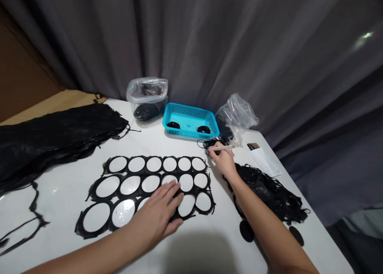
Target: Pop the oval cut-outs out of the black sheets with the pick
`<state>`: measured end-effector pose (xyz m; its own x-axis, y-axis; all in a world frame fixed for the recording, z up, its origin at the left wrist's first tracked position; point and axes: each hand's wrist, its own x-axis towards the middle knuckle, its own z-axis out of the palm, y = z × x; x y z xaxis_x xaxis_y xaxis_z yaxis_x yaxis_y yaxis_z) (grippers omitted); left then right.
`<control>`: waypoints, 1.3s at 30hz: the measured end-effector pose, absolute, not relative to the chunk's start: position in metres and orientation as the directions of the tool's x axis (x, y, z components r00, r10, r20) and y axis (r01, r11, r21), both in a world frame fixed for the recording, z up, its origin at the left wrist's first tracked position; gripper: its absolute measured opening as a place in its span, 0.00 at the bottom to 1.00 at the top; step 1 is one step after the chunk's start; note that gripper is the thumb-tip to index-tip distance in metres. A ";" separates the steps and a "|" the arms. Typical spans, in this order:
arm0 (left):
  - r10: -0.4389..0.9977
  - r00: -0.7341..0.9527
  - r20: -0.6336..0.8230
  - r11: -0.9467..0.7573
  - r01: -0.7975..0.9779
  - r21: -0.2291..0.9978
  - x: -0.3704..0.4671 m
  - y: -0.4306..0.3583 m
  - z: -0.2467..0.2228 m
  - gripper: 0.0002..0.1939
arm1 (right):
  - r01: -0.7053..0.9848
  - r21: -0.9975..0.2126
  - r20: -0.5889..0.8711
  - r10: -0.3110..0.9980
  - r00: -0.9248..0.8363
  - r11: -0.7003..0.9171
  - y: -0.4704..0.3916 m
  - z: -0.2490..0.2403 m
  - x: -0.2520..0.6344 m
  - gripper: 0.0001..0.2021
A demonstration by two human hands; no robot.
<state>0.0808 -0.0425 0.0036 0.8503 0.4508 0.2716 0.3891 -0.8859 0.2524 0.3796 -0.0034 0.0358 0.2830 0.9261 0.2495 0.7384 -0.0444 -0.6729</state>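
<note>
My left hand lies flat, fingers spread, on a black sheet with rows of large round holes that show the white table through them. My right hand is closed round a slim white pen-like tool, whose exact kind I cannot make out. Just under and behind that hand is a loose heap of thin black rings. A blue perforated basket stands behind the heap, with black round pieces inside.
A heap of black scrap lies right of my right forearm, near black discs. Stacked black sheets cover the left side. Behind are a bag-lined clear container, a clear plastic bag, a phone and white paper.
</note>
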 end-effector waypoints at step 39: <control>0.457 0.855 0.245 -0.889 0.432 0.153 0.092 -0.007 -0.002 0.31 | 0.823 -0.561 0.434 0.815 0.385 -0.090 0.018 0.024 0.401 0.08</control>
<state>0.0923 -0.0065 -0.0017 0.8549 0.4572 0.2451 0.4316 -0.8890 0.1529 0.4012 0.0178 0.0241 0.3849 0.8147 0.4338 0.8227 -0.0898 -0.5613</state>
